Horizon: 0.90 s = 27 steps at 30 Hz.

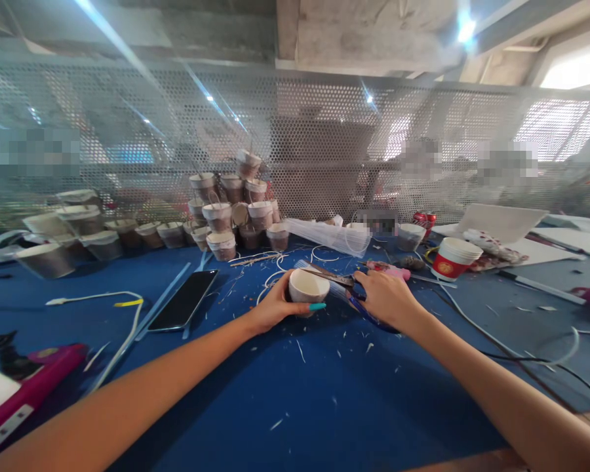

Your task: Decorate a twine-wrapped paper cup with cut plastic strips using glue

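Observation:
My left hand is wrapped round a small white paper cup, holding it tilted with its mouth facing me just above the blue table. My right hand is closed on a pair of blue-handled scissors. The scissor blades point left and reach the cup's upper right rim. Both forearms stretch in from the lower corners of the picture.
A black phone lies left of the cup, with white cable beside it. Stacked small cups stand behind, more cups at far left. A red paper cup is right; a pink glue gun sits lower left. Perforated screen behind.

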Tool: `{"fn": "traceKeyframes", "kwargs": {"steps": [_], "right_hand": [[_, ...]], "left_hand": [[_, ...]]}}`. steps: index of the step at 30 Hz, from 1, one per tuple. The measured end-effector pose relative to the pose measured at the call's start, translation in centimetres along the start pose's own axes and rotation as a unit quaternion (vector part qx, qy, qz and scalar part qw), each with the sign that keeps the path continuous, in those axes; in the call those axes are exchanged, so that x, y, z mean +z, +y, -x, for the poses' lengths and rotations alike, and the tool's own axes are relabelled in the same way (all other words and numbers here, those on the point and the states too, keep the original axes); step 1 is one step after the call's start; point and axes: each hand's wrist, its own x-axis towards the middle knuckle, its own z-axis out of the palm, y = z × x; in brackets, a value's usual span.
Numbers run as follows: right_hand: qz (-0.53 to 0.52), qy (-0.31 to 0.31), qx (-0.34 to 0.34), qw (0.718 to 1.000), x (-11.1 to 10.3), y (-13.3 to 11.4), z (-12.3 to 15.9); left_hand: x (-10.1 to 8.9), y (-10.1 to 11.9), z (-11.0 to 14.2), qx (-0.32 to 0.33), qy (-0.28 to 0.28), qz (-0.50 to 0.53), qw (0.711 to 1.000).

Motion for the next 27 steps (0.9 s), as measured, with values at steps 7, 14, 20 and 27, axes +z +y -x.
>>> {"fn": "traceKeyframes", "kwargs": {"steps": [7, 14, 20, 27], "right_hand": [[-0.017, -0.032, 0.008, 0.999, -0.46, -0.41, 0.15], [-0.018, -0.042, 0.016, 0.999, -0.48, -0.52, -0.04], [-0.015, -0.038, 0.008, 0.999, 0.0, -0.21, -0.34], [-0.005, -0.009, -0.014, 1.0, 0.09, 0.18, -0.29]], "left_hand": [[-0.19, -0.24, -0.12, -0.008, -0.017, -0.006, 1.0], [-0.35, -0.11, -0.08, -0.027, -0.009, 0.008, 1.0], [-0.31, -0.23, -0.2, -0.034, -0.008, 0.009, 0.999], [-0.02, -0.17, -0.23, 0.015, 0.021, -0.069, 0.997]]}}
